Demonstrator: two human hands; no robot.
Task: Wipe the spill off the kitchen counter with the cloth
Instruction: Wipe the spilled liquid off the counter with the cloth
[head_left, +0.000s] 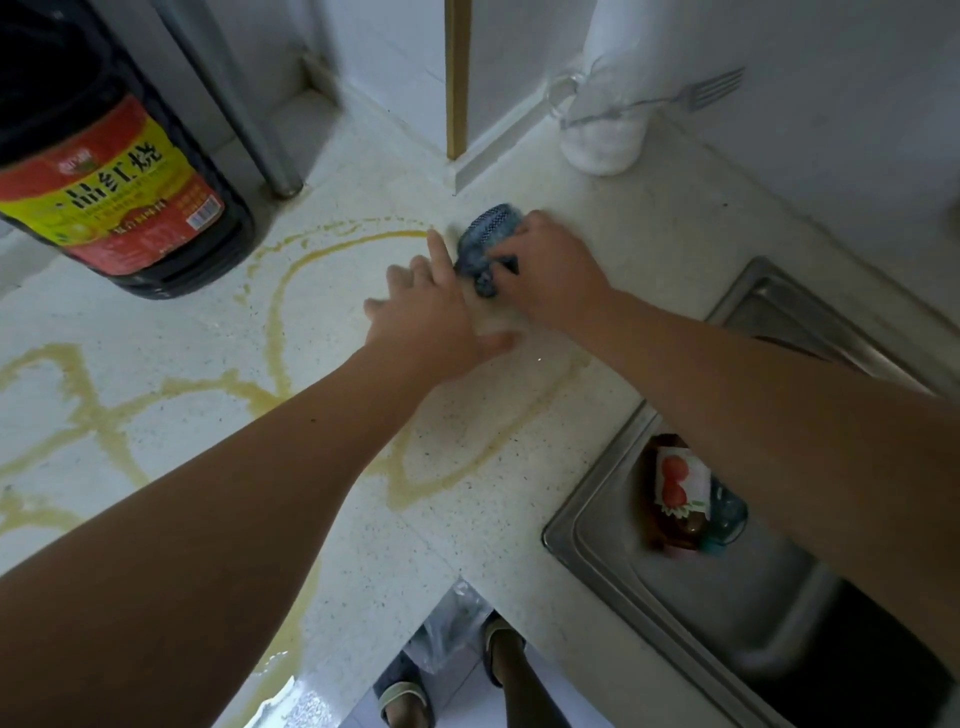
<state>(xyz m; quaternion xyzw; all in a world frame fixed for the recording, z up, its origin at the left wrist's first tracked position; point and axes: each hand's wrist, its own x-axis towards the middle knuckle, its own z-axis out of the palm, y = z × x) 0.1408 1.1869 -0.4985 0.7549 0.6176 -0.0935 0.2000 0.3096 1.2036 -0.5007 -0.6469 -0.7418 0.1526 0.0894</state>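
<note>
A bunched blue patterned cloth (485, 239) lies on the speckled white counter (649, 270) near the inner corner. My right hand (550, 270) grips it from the right, fingers curled over its lower part. My left hand (431, 312) lies flat on the counter just left of the cloth, fingers spread, the index fingertip beside the cloth. Yellow-brown spill (275, 322) runs in looping streaks across the counter from the cloth leftward and toward the front edge.
A large dark sauce jug (114, 171) with a red-yellow label stands at the back left. A white jar holding a fork (608, 130) sits at the back. The steel sink (727, 597) on the right holds a small bottle (680, 493). A metal pole (244, 119) rises behind.
</note>
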